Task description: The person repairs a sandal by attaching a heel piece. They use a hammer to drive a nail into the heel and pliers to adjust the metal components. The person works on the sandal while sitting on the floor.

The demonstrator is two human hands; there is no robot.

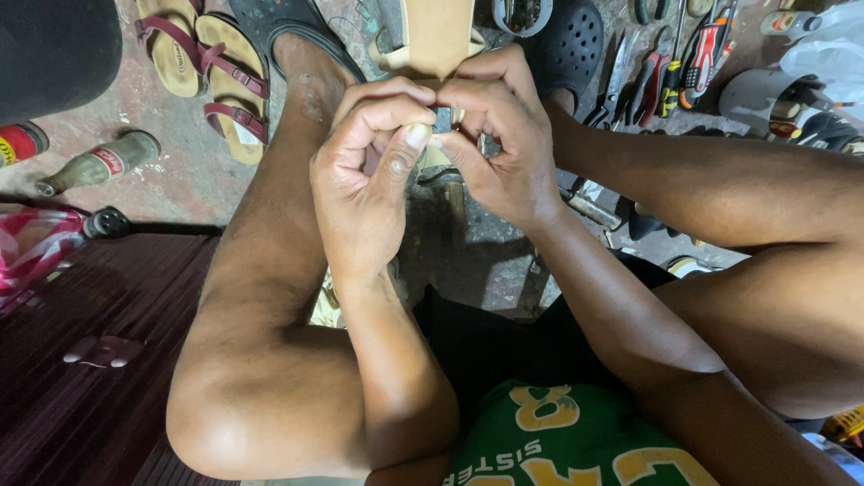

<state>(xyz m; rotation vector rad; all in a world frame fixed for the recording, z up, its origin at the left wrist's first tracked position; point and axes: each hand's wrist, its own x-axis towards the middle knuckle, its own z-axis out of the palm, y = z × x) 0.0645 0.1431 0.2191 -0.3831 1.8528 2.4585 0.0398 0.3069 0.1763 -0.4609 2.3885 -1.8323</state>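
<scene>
Item: tan sandal (438, 36), flat sole, upright | small dark buckle (441, 119); pinched by left hand (369, 171) and right hand (504, 135), both curled tight | floor: maroon-strapped sandals (211, 72); glass bottle (94, 164)

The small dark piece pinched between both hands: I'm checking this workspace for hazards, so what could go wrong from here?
1. The small dark piece is held only by fingertips of the left hand and right hand; it could slip to the cluttered floor.
2. Hand tools lie close to the right forearm and could be knocked.
3. A glass bottle lies on the floor and could roll underfoot.
</scene>
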